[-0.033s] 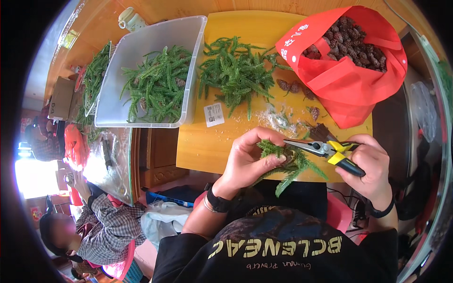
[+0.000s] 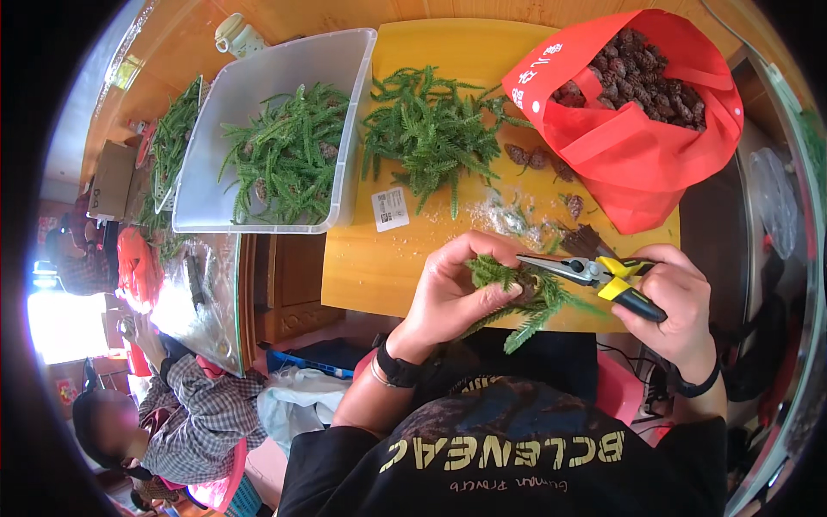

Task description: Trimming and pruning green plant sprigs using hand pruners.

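The needle-leaf sprig point(image 2: 536, 320) was green and feathery, its short fronds fanning out on both sides of the grip, with a brownish part near the middle partly hidden by the thumb. It sat over the near edge of the table, pinched between the thumb and bent fingers of the left hand point(image 2: 461, 289). The right hand point(image 2: 676, 302) had its fingers wrapped around yellow-and-black long-nose pliers point(image 2: 637, 302), whose tips met the sprig beside the left fingertips; whether they gripped anything was unclear.

The yellow tabletop point(image 2: 370, 276) bore a heap of green sprigs point(image 2: 431, 142), a white label point(image 2: 390, 209), whitish crumbs point(image 2: 512, 220) and a few loose cones. A red bag point(image 2: 620, 164) full of pine cones point(image 2: 650, 82) stood to the right, a clear plastic bin point(image 2: 202, 172) of greenery to the left. Beyond, a person in a checked shirt point(image 2: 202, 401) sat by another table.

Since the earlier frame, the sprig's lower fronds had shifted slightly; both hands had kept their places.
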{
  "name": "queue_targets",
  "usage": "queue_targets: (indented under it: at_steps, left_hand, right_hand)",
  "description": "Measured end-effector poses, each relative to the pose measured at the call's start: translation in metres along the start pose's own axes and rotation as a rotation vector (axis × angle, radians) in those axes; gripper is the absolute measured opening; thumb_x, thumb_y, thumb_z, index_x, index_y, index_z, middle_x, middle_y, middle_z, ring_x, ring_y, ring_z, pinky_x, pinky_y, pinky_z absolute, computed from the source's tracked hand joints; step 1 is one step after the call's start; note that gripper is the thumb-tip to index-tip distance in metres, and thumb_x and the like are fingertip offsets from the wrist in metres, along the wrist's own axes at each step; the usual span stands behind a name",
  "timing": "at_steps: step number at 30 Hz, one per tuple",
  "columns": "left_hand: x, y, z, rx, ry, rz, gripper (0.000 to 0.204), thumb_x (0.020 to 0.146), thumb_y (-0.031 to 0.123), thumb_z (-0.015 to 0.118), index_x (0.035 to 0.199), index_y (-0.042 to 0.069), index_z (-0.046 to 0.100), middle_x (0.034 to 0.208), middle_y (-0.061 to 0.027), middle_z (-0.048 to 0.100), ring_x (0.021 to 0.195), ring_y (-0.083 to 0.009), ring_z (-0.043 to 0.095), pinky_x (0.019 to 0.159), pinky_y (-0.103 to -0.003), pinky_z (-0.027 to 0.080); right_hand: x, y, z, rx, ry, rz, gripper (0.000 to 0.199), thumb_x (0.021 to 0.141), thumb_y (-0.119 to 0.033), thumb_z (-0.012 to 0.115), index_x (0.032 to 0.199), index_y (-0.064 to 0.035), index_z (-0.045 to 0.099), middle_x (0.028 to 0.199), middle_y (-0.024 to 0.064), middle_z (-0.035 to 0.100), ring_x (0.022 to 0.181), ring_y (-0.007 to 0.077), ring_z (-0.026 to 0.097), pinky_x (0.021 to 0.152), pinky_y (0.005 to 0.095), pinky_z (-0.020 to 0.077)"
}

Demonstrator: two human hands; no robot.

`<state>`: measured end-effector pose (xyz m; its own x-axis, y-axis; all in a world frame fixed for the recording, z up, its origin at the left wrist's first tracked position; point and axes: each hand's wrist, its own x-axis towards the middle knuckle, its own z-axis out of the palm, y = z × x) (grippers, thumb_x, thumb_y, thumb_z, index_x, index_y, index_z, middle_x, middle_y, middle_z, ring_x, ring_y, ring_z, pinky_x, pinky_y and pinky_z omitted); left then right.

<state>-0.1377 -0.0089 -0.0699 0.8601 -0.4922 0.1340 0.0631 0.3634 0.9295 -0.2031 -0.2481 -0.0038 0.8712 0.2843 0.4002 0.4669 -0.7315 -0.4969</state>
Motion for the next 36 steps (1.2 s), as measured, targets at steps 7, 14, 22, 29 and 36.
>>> queue_targets:
  at_steps: [7,14,22,29,36]
  left_hand:
    - [0.0,0.0,-0.006,0.099,-0.09,0.037,0.029,0.07,0.003,0.073,0.091,0.005,0.053,0.097,-0.0095,0.055,0.089,-0.0152,0.054,0.08,-0.028,0.044]
    - [-0.004,0.005,0.001,0.13,-0.04,0.009,0.03,0.068,0.002,0.075,0.09,0.004,0.055,0.094,-0.0086,0.055,0.087,-0.0144,0.054,0.078,-0.027,0.043]
    - [-0.005,0.008,0.0,0.145,-0.137,0.113,0.026,0.074,-0.005,0.065,0.097,0.0,0.054,0.098,-0.0082,0.054,0.094,-0.0155,0.053,0.084,-0.028,0.043]
    - [-0.007,0.01,0.003,0.122,-0.11,0.07,0.021,0.074,-0.006,0.06,0.093,0.0,0.054,0.096,-0.0076,0.055,0.091,-0.0153,0.054,0.082,-0.027,0.043]
    - [-0.007,0.011,0.005,0.251,-0.001,0.102,0.015,0.073,-0.003,0.063,0.084,0.001,0.053,0.089,-0.0101,0.058,0.081,-0.0143,0.055,0.073,-0.026,0.044]
  right_hand:
    - [-0.001,0.004,0.001,0.015,0.003,-0.006,0.026,0.056,-0.009,0.073,0.057,-0.0016,0.047,0.053,0.0078,0.044,0.057,0.0307,0.052,0.066,0.0403,0.0496]
    - [-0.003,0.002,-0.006,0.024,-0.032,0.022,0.027,0.057,-0.012,0.073,0.058,-0.002,0.047,0.057,0.0079,0.048,0.066,0.0325,0.056,0.066,0.0399,0.0487]
    - [0.0,0.0,-0.02,0.023,-0.108,0.01,0.028,0.056,-0.015,0.073,0.061,-0.0017,0.049,0.064,0.0087,0.056,0.077,0.034,0.06,0.066,0.0392,0.0485]
    - [-0.002,-0.002,-0.021,-0.011,-0.137,0.014,0.027,0.053,-0.012,0.074,0.062,-0.0011,0.051,0.062,0.0083,0.054,0.075,0.0331,0.06,0.064,0.0383,0.0484]
    - [0.001,-0.006,-0.02,-0.019,-0.136,0.0,0.026,0.058,-0.012,0.077,0.064,-0.0036,0.053,0.059,0.0081,0.054,0.067,0.0296,0.057,0.067,0.0375,0.049]
